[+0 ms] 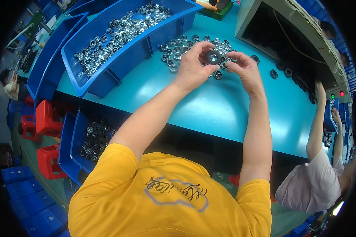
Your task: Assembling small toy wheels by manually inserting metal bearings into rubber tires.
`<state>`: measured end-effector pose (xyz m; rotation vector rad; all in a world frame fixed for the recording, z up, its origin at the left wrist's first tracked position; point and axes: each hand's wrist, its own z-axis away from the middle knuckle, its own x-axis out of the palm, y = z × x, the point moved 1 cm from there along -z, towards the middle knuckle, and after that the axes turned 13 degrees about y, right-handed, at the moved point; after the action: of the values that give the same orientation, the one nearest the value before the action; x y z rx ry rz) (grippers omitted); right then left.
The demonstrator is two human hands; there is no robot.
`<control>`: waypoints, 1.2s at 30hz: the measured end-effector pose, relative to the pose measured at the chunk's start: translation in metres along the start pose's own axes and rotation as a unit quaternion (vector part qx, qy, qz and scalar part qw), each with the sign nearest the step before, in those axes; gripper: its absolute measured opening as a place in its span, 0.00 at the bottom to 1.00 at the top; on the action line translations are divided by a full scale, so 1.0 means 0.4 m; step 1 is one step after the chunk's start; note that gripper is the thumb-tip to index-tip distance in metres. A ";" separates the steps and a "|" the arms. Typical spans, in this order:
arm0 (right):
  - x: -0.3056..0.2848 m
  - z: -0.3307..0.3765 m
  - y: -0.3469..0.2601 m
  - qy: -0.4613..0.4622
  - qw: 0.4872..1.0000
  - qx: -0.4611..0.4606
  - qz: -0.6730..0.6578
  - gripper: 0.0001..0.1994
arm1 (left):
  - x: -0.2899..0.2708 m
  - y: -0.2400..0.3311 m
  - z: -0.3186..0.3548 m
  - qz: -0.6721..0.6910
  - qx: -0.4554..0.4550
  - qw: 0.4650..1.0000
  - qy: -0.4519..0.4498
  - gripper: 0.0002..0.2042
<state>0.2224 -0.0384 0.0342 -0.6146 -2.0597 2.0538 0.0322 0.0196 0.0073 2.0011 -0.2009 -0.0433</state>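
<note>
Above the turquoise table, my left hand (194,68) pinches a small wheel (213,57) between thumb and fingers. It has a black tyre-like ring around a shiny silver hub, and its round face is turned up. Just right of it, my right hand (246,70) is curled with thumb and fingertips close together. A small thing seems to be between those fingertips, too hidden to name. Behind and below both hands lies a loose pile of shiny silver hubs (174,55). Several black rings lie farther right, one black ring (273,74) standing apart.
A blue bin (106,85) of silver hubs stands at the left on the table (146,89). A grey metal box (245,17) with black rings heaped at its opening is at the right. Below left is a blue crate (73,148) of dark wheels, near red stools (47,158). A co-worker (314,181) reaches in.
</note>
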 end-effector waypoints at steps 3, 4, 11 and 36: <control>0.002 0.005 -0.008 0.001 1.000 -0.004 -0.026 0.19 | -0.002 -0.002 -0.004 0.016 -0.044 0.999 -0.015 0.26; 0.001 0.005 -0.008 -0.001 0.999 -0.006 -0.035 0.19 | -0.003 0.005 -0.005 0.018 -0.062 0.998 -0.024 0.26; 0.014 0.009 -0.008 -0.014 0.993 -0.018 -0.117 0.19 | -0.004 0.003 -0.007 0.010 -0.083 0.996 -0.029 0.25; 0.076 0.024 0.020 0.026 0.989 -0.121 -0.075 0.17 | 0.007 -0.008 0.000 0.166 -0.160 0.970 -0.077 0.23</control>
<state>0.1925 -0.0352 0.0209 -0.5242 -2.2684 1.7030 0.0355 0.0203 0.0046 1.6224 -0.5891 -0.0149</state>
